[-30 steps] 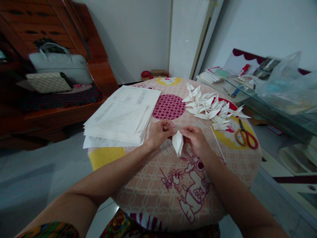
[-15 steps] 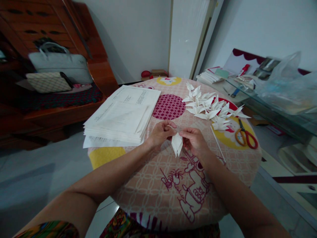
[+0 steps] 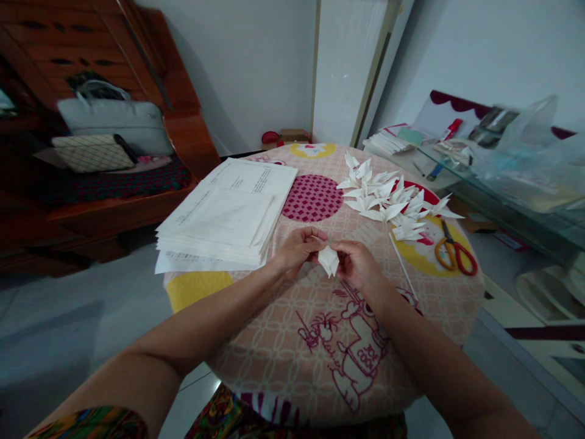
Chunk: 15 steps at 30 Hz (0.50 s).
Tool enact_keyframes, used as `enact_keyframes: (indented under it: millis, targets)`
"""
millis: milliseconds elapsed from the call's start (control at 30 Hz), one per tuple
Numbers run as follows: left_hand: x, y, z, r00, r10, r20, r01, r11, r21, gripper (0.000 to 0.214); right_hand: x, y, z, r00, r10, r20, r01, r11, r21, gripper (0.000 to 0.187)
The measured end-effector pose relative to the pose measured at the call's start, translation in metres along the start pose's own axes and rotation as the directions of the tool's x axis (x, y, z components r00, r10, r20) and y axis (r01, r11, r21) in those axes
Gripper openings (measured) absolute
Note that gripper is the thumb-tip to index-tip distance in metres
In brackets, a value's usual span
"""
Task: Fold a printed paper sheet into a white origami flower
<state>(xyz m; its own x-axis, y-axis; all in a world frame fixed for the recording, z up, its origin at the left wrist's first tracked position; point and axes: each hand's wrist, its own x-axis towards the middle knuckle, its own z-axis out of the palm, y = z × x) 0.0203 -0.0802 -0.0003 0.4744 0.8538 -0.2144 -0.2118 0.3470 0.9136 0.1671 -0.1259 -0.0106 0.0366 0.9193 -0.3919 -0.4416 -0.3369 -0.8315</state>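
Note:
Between my hands is a small piece of folded white paper (image 3: 328,261), its split points facing down toward me. My left hand (image 3: 299,249) pinches its left upper side with thumb and fingers. On the other side, my right hand (image 3: 355,259) grips its upper right edge, some fingers curled out of sight behind it. The paper is held above the patterned tablecloth (image 3: 283,329). Beyond my right hand lies a heap of folded white paper cranes (image 3: 384,192). A stack of printed paper sheets (image 3: 219,210) sits to the left of my hands.
Red-and-orange-handled scissors (image 3: 452,253) lie near the table's right edge, with a thin white stick (image 3: 403,265) to their left. A glass-topped stand (image 3: 512,207) at right bears a plastic bag (image 3: 525,164). At left, a wooden bench (image 3: 192,137) holds a grey handbag (image 3: 119,125).
The folded paper now looks shorter and is tilted, its lower points higher than before. Both hands keep hold of it in nearly the same place.

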Motion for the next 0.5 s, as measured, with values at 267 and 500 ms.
enact_keyframes:
  millis: [267, 500]
  targets:
    - [0.0034, 0.0011, -0.0100, 0.981, 0.127, 0.150, -0.146, 0.981, 0.125, 0.027, 0.0036, -0.0084, -0.0038, 0.988, 0.110, -0.112, -0.099, 0.991, 0.095, 0.013]
    - [0.0034, -0.0005, -0.0089, 0.980, 0.162, 0.116, -0.176, 0.977, 0.123, 0.029, 0.0075, -0.0030, -0.0069, 0.995, 0.085, -0.057, -0.079, 0.993, 0.093, 0.014]
